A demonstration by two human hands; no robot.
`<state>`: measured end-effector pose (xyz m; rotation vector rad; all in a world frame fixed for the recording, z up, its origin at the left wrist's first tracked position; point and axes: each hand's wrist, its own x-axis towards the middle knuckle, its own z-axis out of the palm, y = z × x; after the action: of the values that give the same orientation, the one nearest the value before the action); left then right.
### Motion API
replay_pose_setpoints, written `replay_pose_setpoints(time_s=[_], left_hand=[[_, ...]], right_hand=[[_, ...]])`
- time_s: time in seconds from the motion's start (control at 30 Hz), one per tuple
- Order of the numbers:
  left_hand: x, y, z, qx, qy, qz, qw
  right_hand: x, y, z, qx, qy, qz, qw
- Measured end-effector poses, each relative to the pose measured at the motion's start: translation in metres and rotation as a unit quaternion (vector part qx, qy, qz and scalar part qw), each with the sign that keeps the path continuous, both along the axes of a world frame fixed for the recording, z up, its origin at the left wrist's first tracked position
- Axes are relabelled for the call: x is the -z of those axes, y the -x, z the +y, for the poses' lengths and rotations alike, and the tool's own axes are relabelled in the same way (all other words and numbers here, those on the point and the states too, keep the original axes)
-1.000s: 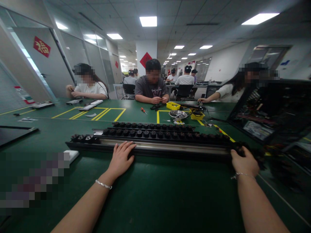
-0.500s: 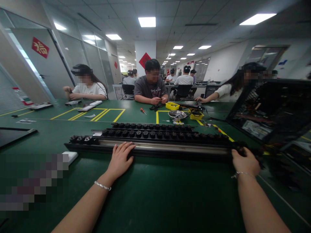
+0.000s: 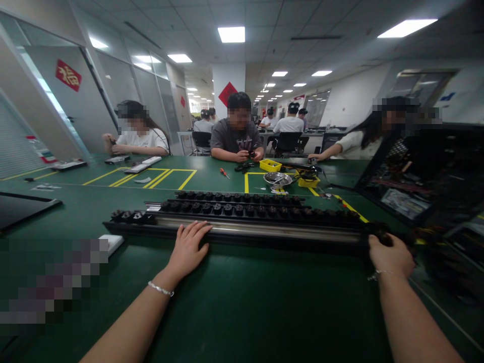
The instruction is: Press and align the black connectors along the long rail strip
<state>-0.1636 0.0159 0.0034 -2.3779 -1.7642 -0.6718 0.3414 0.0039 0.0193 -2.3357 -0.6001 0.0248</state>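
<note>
Head view: left hand (image 3: 188,248) lies flat, fingers spread, on the crosswise rail (image 3: 264,229); right hand (image 3: 391,257) grips its right end.

- Recessed ceiling panels (image 3: 231,34) give even, fairly bright white light; the nearest ones burn out to plain white.
- The green counter (image 3: 242,302) below them looks dimmer, with only soft, faint shadows.
- A pale sheen runs along the long metal rail (image 3: 264,231) on the counter.
- Wide-angle bending curves the walls and ceiling lines toward the edges.
- The dark frame (image 3: 427,171) right of the rail is smeared and murky.
- Pixelated patches cover faces and the area left of the rail.
</note>
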Motion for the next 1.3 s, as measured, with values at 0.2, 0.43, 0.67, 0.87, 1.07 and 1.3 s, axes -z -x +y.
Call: replay_pose_setpoints(time_s=[0.2, 0.43, 0.67, 0.87, 1.07, 1.3], left_hand=[[0.001, 0.001, 0.001, 0.001, -0.004, 0.002, 1.000], [0.002, 0.002, 0.002, 0.005, -0.008, -0.001, 1.000], [0.001, 0.001, 0.001, 0.002, -0.012, 0.000, 1.000], [0.001, 0.001, 0.001, 0.002, -0.013, 0.003, 1.000], [0.002, 0.002, 0.001, 0.002, -0.007, 0.001, 1.000], [0.001, 0.001, 0.000, 0.001, 0.005, -0.022, 1.000]], right_hand=[[0.004, -0.006, 0.003, 0.012, -0.034, -0.004, 0.999], [0.001, -0.004, 0.001, 0.034, -0.056, 0.003, 0.998], [0.011, -0.026, 0.002, 0.069, -0.098, 0.022, 0.993], [0.011, -0.040, 0.000, 0.044, -0.048, 0.063, 0.996], [0.011, -0.057, -0.001, 0.028, 0.030, 0.041, 0.998], [0.031, -0.091, 0.009, 0.014, 0.050, -0.038, 0.998]])
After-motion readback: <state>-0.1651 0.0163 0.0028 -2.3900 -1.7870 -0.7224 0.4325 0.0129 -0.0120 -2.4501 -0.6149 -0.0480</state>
